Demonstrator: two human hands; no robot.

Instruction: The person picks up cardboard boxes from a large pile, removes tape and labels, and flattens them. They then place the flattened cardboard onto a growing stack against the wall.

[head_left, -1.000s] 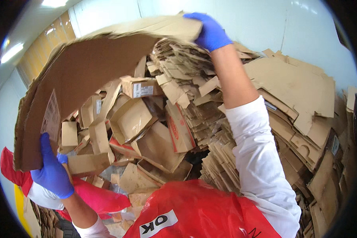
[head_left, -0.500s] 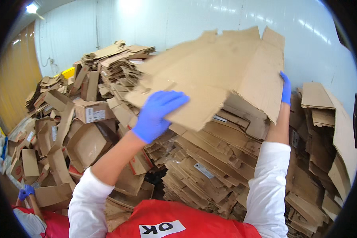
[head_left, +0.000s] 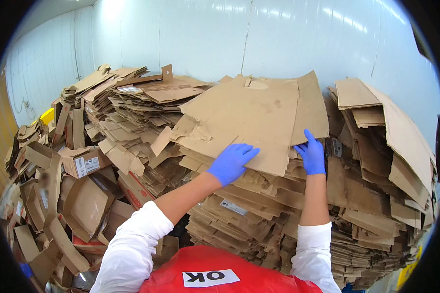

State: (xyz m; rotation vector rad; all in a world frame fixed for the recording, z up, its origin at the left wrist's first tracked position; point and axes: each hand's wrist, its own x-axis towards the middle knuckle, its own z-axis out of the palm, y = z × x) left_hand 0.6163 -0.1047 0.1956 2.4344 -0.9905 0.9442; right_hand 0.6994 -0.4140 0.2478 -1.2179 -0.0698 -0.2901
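White-walled room, heaped cardboard stacks (head_left: 259, 215) — both hands flat, open, on the top sheet (head_left: 259, 117).

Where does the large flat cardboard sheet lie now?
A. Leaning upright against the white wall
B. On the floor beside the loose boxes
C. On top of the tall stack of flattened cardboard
C: the cardboard sheet lies flat on the stack, with the left hand and right hand at its near edge.

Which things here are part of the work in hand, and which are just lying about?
In hand: left hand, right hand, flattened cardboard sheet, tall stack under it.
Lying about: stack on the right, loose boxes heaped on the left, white wall.
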